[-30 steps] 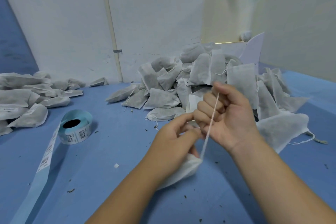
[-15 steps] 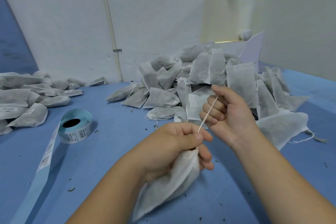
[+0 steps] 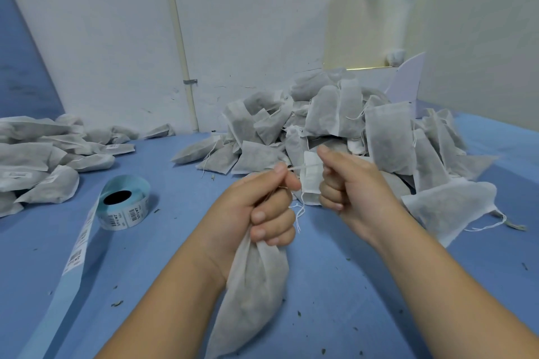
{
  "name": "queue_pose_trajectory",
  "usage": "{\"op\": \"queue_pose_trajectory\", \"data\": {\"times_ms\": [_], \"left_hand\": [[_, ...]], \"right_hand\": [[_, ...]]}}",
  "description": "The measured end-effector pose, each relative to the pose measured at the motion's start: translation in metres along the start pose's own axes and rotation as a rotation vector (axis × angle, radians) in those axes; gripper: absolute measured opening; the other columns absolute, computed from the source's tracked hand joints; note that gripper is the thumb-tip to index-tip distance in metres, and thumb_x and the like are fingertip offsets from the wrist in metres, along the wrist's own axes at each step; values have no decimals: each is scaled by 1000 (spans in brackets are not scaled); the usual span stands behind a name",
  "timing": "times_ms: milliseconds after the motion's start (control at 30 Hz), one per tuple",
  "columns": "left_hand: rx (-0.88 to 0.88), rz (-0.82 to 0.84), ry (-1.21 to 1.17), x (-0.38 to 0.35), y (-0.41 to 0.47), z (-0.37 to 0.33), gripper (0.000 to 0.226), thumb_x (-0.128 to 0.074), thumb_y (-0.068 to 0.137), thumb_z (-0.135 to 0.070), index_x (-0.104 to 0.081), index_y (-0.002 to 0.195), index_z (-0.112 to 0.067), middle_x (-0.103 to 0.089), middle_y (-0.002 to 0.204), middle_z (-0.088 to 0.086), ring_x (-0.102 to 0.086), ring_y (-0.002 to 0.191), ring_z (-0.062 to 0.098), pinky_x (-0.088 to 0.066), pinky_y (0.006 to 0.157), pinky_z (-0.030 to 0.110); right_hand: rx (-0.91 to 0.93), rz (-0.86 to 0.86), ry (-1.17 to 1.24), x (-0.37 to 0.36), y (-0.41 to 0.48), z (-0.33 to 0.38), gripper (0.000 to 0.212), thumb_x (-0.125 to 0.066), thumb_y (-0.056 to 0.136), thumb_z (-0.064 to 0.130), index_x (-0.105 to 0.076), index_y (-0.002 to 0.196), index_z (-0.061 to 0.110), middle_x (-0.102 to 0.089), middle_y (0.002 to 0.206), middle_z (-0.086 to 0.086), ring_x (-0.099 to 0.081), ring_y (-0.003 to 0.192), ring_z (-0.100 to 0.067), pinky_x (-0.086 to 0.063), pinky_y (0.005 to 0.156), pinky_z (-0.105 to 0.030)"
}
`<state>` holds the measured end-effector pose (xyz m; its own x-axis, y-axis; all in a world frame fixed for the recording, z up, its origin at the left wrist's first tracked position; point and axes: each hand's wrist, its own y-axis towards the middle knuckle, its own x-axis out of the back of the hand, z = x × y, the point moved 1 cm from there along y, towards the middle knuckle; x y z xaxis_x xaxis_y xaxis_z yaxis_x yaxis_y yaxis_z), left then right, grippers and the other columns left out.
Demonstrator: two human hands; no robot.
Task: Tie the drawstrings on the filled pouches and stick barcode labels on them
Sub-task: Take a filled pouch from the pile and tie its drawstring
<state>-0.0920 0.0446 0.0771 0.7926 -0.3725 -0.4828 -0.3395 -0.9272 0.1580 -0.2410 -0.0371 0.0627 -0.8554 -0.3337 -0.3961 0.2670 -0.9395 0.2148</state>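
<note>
Since the earlier frame my right hand (image 3: 347, 183), fisted on the drawstring (image 3: 303, 167), has pulled it flatter. My left hand (image 3: 256, 207) grips the pouch (image 3: 250, 294) neck, and the pouch hangs below. Knot unfinished, label not yet stuck; label roll (image 3: 125, 204) to the left, untied pile (image 3: 320, 125) beyond.

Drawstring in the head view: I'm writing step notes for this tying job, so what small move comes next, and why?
Probably loop the drawstring round the gathered neck and knot it. The left hand grips the pouch at its bunched neck, the right hand holds the string stretched taut between them, and no knot is visible.
</note>
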Motion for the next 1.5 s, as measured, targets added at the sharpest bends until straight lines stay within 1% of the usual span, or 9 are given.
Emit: {"op": "queue_pose_trajectory", "data": {"times_ms": [133,300,467,667,833,967,1067,1333,1500], "left_hand": [[-109,-18,-73,5,0,-5,27,-52,87,-29,-73,77,-15,-35,41,-8,-32,31,3,-30,38,19],[-171,-221,8,15,1,-10,26,-54,87,-25,-77,97,-14,-29,44,-7,-27,33,5,-31,38,19],[-277,-478,308,21,-1,-11,26,-49,98,-18,-75,103,-14,-28,48,-5,-25,37,9,-26,41,20],[-314,-663,771,18,0,-8,32,-51,90,-7,-74,91,-30,-38,49,-7,-30,45,12,-29,42,21],[-290,-513,1121,14,-3,-2,26,-53,87,-12,-67,76,-31,-41,44,-15,-33,40,5,-27,40,14],[-248,-335,1200,11,-4,3,16,-57,87,-28,-61,72,-26,-39,47,-14,-33,45,5,-27,44,14],[-200,-276,1145,9,-4,6,28,-59,91,-28,-60,66,-17,-37,49,-13,-32,46,6,-28,44,14],[-104,-219,609,11,0,2,27,-51,78,-29,-69,61,-18,-40,47,0,-38,41,16,-38,47,22],[12,-180,263,18,4,4,17,-60,73,-22,-65,59,-15,-34,47,-2,-35,39,14,-37,43,24]], "right_hand": [[19,-1,-153,-5,-2,-3,35,-65,90,26,-48,60,17,-20,48,6,-15,40,-10,-15,43,-20],[23,67,-270,-10,-6,-2,23,-65,89,23,-53,72,15,-24,46,8,-17,40,-10,-18,42,-21],[57,142,-407,-15,-11,2,25,-72,85,20,-66,62,28,-31,43,11,-21,40,-10,-21,44,-21],[115,249,-524,-22,-18,4,4,-71,70,26,-70,71,22,-29,46,5,-20,45,-14,-18,47,-23],[90,358,-419,-24,-20,8,8,-68,72,16,-68,66,21,-28,45,6,-18,44,-13,-19,45,-20],[82,322,-365,-23,-20,11,12,-65,71,13,-67,63,22,-32,42,7,-22,40,-9,-21,45,-20],[101,233,-375,-20,-18,12,10,-64,70,14,-67,64,22,-32,42,9,-24,40,-9,-26,43,-19],[63,162,-451,-18,-15,6,20,-67,84,6,-67,69,18,-39,51,2,-29,43,-11,-28,43,-20],[65,92,-497,-20,-16,5,13,-65,85,8,-71,83,18,-60,67,5,-54,63,-12,-47,57,-24]]}}
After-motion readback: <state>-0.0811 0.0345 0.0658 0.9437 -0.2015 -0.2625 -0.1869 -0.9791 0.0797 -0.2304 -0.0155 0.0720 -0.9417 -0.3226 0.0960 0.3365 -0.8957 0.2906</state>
